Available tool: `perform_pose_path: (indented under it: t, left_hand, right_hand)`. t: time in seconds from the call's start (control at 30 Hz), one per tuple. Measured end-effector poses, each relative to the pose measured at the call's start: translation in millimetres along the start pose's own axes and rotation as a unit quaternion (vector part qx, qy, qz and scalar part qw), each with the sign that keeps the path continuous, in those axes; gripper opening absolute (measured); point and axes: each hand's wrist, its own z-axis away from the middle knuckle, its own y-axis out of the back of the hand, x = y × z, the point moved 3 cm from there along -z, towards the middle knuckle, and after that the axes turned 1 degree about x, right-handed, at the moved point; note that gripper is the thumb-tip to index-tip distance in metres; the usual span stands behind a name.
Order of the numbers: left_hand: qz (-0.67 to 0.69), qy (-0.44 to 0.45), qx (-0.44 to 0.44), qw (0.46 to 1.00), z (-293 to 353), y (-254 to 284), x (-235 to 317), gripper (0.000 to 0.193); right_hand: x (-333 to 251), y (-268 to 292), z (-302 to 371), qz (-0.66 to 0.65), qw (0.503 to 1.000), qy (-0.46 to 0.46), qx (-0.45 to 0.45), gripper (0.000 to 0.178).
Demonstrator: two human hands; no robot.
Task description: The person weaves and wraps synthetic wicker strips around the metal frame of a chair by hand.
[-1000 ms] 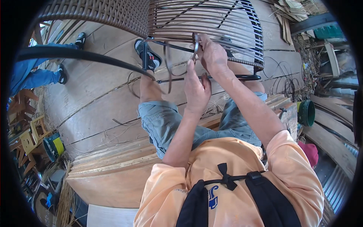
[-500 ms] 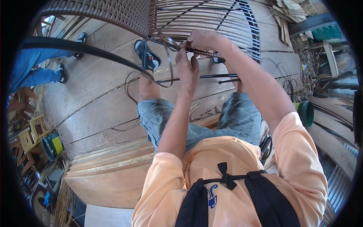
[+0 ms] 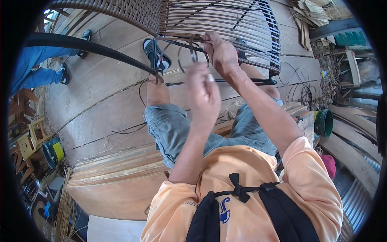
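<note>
A chair frame is strung with parallel brown strips, beside a closely woven brown panel. My right hand is closed at the frame's near rail, with its fingertips pinching a brown strip there. Along the rail's right part, a wrapped brown section shows. My left hand is raised nearer to me, below the rail, and smeared by motion. Loose loops of strip hang between the two hands. Whether the left fingers hold the strip is unclear. A curved black armrest sweeps in from the left.
Another person's legs in blue trousers are at the left. I sit on a wooden bench. Green buckets stand left and right. Thin dark strands lie coiled on the plank floor, near wood scraps.
My left hand has left the rail and come toward me, blurring. The right hand stays at the rail, its forearm lower, and more of the wrapped section shows.
</note>
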Motion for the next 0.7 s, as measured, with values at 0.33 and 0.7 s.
perform_pose_path:
  t: [0.33, 0.7]
  left_hand:
    - [0.294, 0.253, 0.009, 0.922, -16, -57, -91, 0.036]
    - [0.557, 0.3, 0.03, 0.774, -18, -66, -99, 0.033]
  right_hand:
    - [0, -8, -9, 0.013, 0.995, 0.076, -0.055, 0.015]
    - [-13, 3, -44, 0.005, 0.913, -0.163, -0.374, 0.024]
